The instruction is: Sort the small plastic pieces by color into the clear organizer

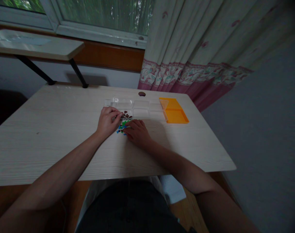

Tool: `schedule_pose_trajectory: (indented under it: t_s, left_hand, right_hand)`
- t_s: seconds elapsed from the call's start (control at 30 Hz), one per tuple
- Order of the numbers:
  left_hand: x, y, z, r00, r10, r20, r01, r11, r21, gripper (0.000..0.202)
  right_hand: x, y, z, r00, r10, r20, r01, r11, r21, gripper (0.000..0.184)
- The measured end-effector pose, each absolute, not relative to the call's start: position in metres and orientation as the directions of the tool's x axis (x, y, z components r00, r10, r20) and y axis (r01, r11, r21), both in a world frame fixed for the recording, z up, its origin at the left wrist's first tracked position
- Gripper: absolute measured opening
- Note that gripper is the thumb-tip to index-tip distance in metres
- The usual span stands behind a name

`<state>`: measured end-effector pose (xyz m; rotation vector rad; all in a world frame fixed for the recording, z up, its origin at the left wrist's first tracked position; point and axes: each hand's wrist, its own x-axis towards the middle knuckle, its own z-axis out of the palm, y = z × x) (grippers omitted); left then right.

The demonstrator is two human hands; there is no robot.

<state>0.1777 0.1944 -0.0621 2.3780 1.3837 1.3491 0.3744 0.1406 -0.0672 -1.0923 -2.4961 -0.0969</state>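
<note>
Our left hand (108,121) bunches fingers at brown bits (126,115) in the box (141,109), grip unclear; our right hand (137,131) lies flat, pinning coloured bits (120,128).

The right hand (137,131) covers part of the coloured pieces (121,127), shapes too small to tell; brown bits (127,115) just specks, left hand (108,120) masking some.

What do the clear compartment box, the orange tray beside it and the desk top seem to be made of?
Compartment box: likely clear, glossy plastic; the desk shows through it and its edges glint.
Orange tray: probably plastic; smooth and evenly coloured, with a thin raised rim.
Desk top: pale and fairly matte, with wood-grain lines running lengthwise; perhaps laminate rather than solid wood.
</note>
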Motion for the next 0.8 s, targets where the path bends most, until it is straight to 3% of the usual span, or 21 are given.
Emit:
schedule_pose_trajectory:
  t_s: [0.37,0.8]
  left_hand:
    - [0.1787,0.1941,-0.0628,0.219,0.721,0.658,0.686,-0.593,0.421,0.024]
    - [0.1803,0.1926,-0.061,0.217,0.726,0.652,0.681,-0.591,0.432,0.022]
  right_hand:
    - [0.3715,0.1394,-0.0644,-0.633,0.675,0.379,0.717,0.696,-0.043,0.024]
    - [0.372,0.1417,-0.0669,-0.622,0.68,0.389,0.716,0.695,-0.071,0.021]
